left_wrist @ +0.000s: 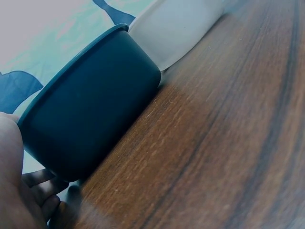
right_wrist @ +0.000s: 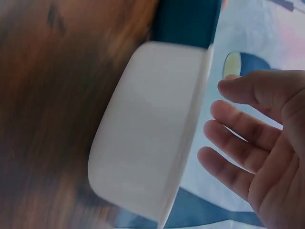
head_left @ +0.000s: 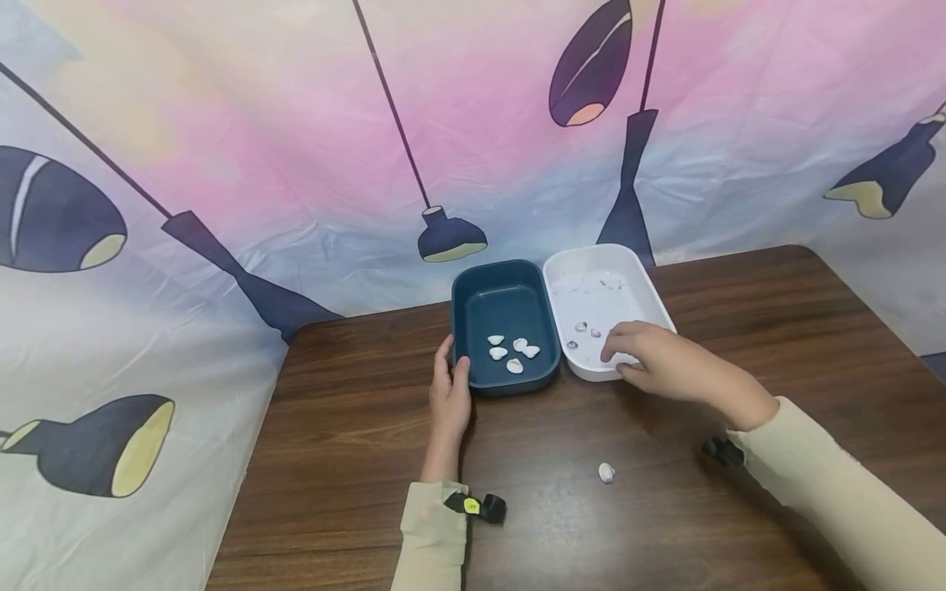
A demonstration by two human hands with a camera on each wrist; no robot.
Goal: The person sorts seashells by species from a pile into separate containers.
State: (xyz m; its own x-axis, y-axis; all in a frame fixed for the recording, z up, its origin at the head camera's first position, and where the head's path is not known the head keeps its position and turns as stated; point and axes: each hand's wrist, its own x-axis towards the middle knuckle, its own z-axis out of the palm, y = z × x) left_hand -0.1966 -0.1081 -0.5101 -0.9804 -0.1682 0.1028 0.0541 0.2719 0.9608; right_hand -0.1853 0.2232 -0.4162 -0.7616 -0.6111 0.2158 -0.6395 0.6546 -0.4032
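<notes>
My left hand (head_left: 449, 402) holds the near left corner of a dark teal tray (head_left: 505, 269), its thumb by the rim and its fingers along the outer wall. Several white seashells (head_left: 515, 366) lie inside that tray. Over the near right part of a white tray (head_left: 556, 305) hovers my right hand (head_left: 668, 365). Its fingers are loosely bent, with the thumb apart and nothing visible between them, as the right wrist view shows. Small purplish shells (head_left: 581, 327) lie on the white tray's floor. A single whitish shell (head_left: 606, 473) rests on the table in front of the trays.
Both trays stand side by side near the back of a brown wooden table (head_left: 347, 435). Behind it hangs a pastel cloth (head_left: 296, 123) printed with dark lamps. Each forearm wears a light sleeve; a black wrist camera (head_left: 491, 508) is on the left one.
</notes>
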